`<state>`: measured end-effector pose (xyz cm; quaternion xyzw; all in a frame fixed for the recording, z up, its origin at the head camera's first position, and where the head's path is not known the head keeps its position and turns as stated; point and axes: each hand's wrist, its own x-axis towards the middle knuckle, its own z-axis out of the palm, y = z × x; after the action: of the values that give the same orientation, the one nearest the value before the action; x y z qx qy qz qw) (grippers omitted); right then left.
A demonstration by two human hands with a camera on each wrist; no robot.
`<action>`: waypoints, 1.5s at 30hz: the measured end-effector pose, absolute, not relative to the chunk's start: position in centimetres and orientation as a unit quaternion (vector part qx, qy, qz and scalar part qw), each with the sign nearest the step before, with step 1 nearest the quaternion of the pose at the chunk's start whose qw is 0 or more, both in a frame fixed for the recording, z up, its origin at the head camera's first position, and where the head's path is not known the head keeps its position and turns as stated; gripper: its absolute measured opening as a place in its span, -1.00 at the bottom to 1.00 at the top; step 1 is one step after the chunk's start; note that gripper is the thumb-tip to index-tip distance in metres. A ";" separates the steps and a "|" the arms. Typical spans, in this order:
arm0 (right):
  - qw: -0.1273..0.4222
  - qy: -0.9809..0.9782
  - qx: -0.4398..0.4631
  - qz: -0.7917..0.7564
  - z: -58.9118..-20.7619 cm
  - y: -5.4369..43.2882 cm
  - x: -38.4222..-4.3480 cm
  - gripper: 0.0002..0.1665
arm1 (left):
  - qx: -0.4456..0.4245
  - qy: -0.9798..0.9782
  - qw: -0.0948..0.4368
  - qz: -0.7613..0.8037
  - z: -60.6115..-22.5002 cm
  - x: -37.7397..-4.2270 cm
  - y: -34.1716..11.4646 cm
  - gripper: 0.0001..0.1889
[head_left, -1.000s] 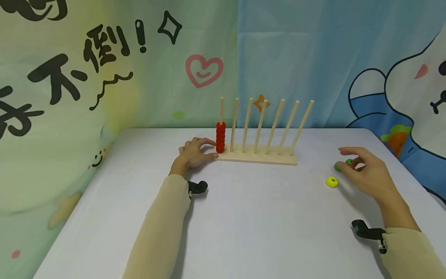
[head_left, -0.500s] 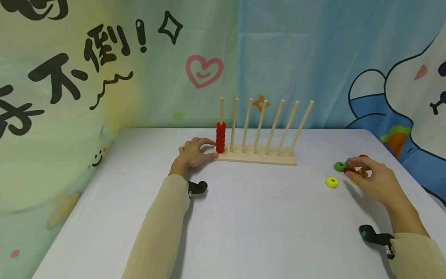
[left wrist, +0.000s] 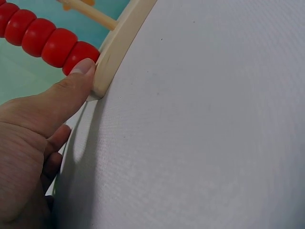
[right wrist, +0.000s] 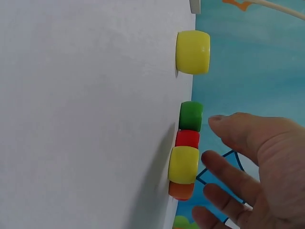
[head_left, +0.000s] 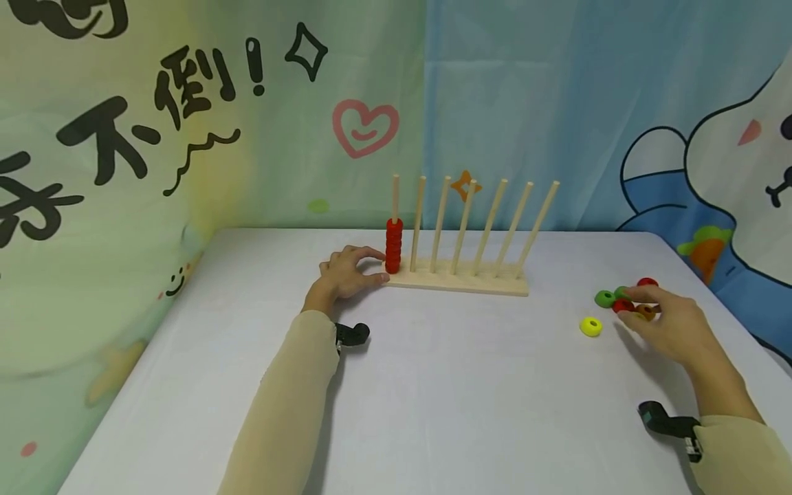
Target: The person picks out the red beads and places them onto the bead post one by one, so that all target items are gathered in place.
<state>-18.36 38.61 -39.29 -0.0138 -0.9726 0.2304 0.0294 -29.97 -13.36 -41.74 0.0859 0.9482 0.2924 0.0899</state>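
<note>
At the table's back, my left hand [head_left: 345,273] holds the left end of a wooden bead rack [head_left: 458,281]; its thumb [left wrist: 71,90] lies on the base corner beside the lowest bead. Red beads [head_left: 393,246] are stacked on the leftmost peg. On the right, my right hand [head_left: 674,326] hovers over a loose bead cluster, thumb and fingers apart and holding nothing. That cluster has a red bead [head_left: 622,306], green beads [head_left: 604,298], an orange bead [head_left: 645,312] and a yellow bead [right wrist: 184,165]. Another red bead [head_left: 647,282] shows behind the fingers.
A single yellow bead [head_left: 590,326] lies nearer the front, apart from the cluster. The other pegs [head_left: 464,227] on the rack stand bare. A white cloth [head_left: 470,399] covers the table, and a printed curtain [head_left: 507,103] hangs behind it.
My right hand has drawn back to the right and slightly toward me, uncovering green, red and orange beads. The left hand and the rack stay in place.
</note>
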 end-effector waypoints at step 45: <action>0.094 -0.964 0.014 0.248 -38.9 36.7 -18.5 -0.47 | 0.085 0.948 0.086 0.293 -41.8 -29.9 -13.3 -0.48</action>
<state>-18.53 36.74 -38.92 0.0140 -0.9640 0.2481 0.0942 -29.92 -13.35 -41.82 0.0848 0.9485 0.2930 0.0858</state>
